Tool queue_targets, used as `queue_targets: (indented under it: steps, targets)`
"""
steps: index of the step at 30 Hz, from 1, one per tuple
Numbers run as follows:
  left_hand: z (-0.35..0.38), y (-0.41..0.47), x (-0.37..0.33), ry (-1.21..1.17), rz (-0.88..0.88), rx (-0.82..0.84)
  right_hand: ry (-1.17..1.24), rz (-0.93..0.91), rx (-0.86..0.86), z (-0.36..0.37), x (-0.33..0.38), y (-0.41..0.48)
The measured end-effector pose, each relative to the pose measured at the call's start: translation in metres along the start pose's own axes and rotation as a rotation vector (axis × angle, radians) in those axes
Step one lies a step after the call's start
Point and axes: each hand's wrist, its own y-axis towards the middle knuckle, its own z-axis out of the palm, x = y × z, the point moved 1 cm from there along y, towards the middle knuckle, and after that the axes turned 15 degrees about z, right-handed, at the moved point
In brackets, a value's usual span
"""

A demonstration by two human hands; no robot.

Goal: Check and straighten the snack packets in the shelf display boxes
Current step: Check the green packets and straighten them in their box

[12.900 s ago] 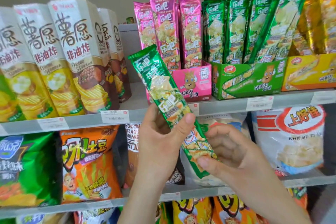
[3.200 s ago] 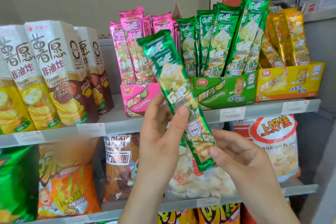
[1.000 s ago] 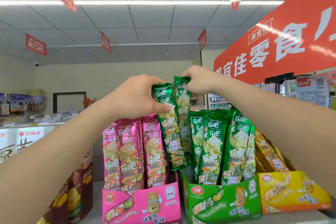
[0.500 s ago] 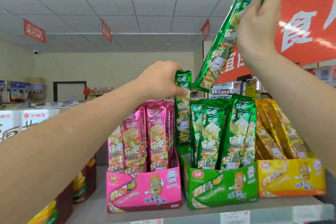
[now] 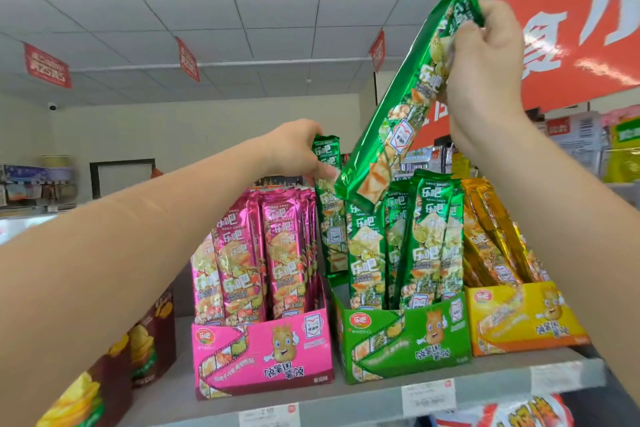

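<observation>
Your right hand [image 5: 485, 80] is raised high above the shelf [image 5: 346, 402] and grips a long green packet [image 5: 398, 114] near its top end, fingers curled round the wrapper. That packet hangs tilted, its top up by the red banner [image 5: 588, 28] and its lower end down to the left, just above the tops of the green packets [image 5: 426, 246] standing in the green display box [image 5: 405, 336]. Its lower corner comes close to your left fingertips; whether it touches them is unclear.

Your left hand [image 5: 298, 149] reaches forward and pinches the top of a second green packet [image 5: 330, 218], thumb below and fingers over the crimped edge. This one stands nearly upright at the back left corner of the green box, beside the pink packets [image 5: 263, 253]. Its foot is at the box's rear rim, and you cannot tell if it sits inside the box or just behind it.

The pink display box [image 5: 263, 354] stands to the left of the green one, its packets upright and leaning slightly back. The yellow display box [image 5: 526, 319] stands to the right, touching the green box, and its yellow packets [image 5: 491, 246] lean to the left. A brown chip carton [image 5: 145, 340] shows at the far left under your forearm. A white price tag [image 5: 429, 395] sits on the shelf edge below the green box.
</observation>
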Motion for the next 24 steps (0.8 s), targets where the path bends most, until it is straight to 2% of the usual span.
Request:
queue_targets:
  steps: [4,9,15,17,19,24]
  targets:
    - [0.011,0.001,-0.006,0.016,0.013,0.137,-0.063,-0.007,0.062,-0.002,-0.009,-0.007]
    - [0.014,0.003,-0.016,-0.084,0.006,0.235,-0.099,0.019,0.098,-0.005,-0.014,-0.011]
    - [0.003,0.000,-0.023,-0.176,-0.033,0.405,-0.256,0.148,0.251,-0.005,-0.026,-0.023]
    - [0.007,-0.001,-0.022,-0.074,-0.016,0.380,-0.330,0.156,0.272,-0.008,-0.030,-0.026]
    - [0.017,-0.003,-0.022,0.129,0.054,0.355,-0.363,0.145,0.283,-0.011,-0.031,-0.029]
    - [0.042,-0.009,-0.021,0.614,0.189,0.441,-0.543,0.054,0.423,-0.011,-0.031,-0.038]
